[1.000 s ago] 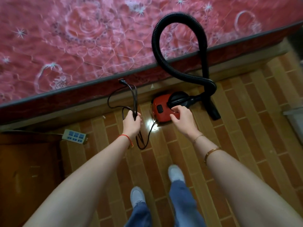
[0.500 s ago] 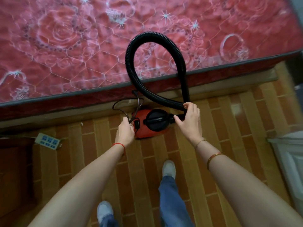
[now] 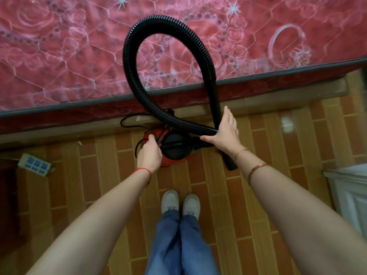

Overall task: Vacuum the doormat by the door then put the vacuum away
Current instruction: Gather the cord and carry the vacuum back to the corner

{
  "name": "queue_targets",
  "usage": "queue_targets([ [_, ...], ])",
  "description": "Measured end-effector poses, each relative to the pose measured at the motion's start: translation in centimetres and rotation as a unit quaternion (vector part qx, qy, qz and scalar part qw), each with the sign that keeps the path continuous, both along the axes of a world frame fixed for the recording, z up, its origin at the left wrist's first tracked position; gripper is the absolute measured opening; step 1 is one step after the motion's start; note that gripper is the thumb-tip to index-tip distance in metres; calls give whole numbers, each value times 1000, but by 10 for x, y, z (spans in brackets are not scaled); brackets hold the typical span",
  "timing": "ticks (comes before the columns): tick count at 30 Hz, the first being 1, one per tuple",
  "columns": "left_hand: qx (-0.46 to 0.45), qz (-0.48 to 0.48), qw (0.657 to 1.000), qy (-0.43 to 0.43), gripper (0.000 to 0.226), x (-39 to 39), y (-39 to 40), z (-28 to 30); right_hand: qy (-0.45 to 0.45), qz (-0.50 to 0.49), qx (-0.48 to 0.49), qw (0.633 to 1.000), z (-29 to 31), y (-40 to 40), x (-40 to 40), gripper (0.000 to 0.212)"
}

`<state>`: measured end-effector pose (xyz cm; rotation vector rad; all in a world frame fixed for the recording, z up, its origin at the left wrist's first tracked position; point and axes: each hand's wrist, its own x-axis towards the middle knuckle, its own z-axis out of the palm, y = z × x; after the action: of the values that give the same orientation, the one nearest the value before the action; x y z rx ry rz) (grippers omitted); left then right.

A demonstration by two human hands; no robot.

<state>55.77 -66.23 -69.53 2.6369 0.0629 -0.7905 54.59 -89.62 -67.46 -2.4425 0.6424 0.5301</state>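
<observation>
From my remote seat, much of the red vacuum body (image 3: 170, 162) is hidden: my left hand (image 3: 149, 153) covers its near left side and a round black top (image 3: 175, 144) sits over the rest, so only a red rim shows. It stands on the floor (image 3: 278, 139) just beside the bed base, between my two hands. The left grip is curled closed around the thin black cord (image 3: 131, 121), whose strands slip under the fingers; how many loops I hold I cannot tell, and the plug end is lost behind the hose. The right hand (image 3: 224, 133) has straight fingers laid flat against the crossing of the hose (image 3: 158, 22), thumb spread beneath, so that grip is open and pressing, not wrapped. The hose is ribbed black plastic, arching in a tall loop over the mattress (image 3: 59, 56), then turning into a smooth rigid tube that runs down behind my right wrist to a tapered nozzle (image 3: 230, 164), partly covered. The mattress is quilted, red with rose patterns and a dark piped edge. The floor is glossy brick-pattern tile. A pale power strip (image 3: 35, 164) lies at the left, and a white cabinet (image 3: 351, 195) is cut off at the right edge.
</observation>
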Motion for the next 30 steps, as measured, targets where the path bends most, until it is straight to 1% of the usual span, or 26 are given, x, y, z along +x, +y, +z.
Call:
queue_targets([
  [5, -24, -20, 999, 16, 31, 5, -20, -37, 5, 15, 27, 1000, -30, -7, 11, 137],
  [8, -39, -39, 998, 35, 32, 4, -24, -57, -6, 19, 40, 999, -46, -6, 13, 138],
  [10, -37, -50, 998, 23, 32, 4, -26, -71, -22, 15, 34, 999, -56, -6, 13, 135],
  [14, -12, -85, 996, 33, 33, 4, -30, -91, -54, -11, 35, 998, -71, -8, 15, 124],
  [18, -2, -140, 990, 33, 32, 6, -26, -112, -61, -26, 24, 997, -79, -12, 28, 102],
  [20, -12, -151, 988, 35, 33, 6, -23, -118, -54, -28, 34, 998, -82, -16, 35, 102],
  [21, -18, -154, 987, 35, 35, 6, -23, -120, -53, -35, 43, 997, -85, -17, 37, 99],
  [25, -42, -170, 983, 45, 38, 8, -20, -120, -54, -78, 91, 991, -93, -16, 39, 70],
  [28, -50, -179, 980, 65, 39, 13, -16, -124, -39, -64, 72, 995, -91, -12, 40, 65],
  [30, -53, -192, 978, 58, 39, 14, -15, -128, -37, -56, 66, 996, -87, -8, 40, 64],
])
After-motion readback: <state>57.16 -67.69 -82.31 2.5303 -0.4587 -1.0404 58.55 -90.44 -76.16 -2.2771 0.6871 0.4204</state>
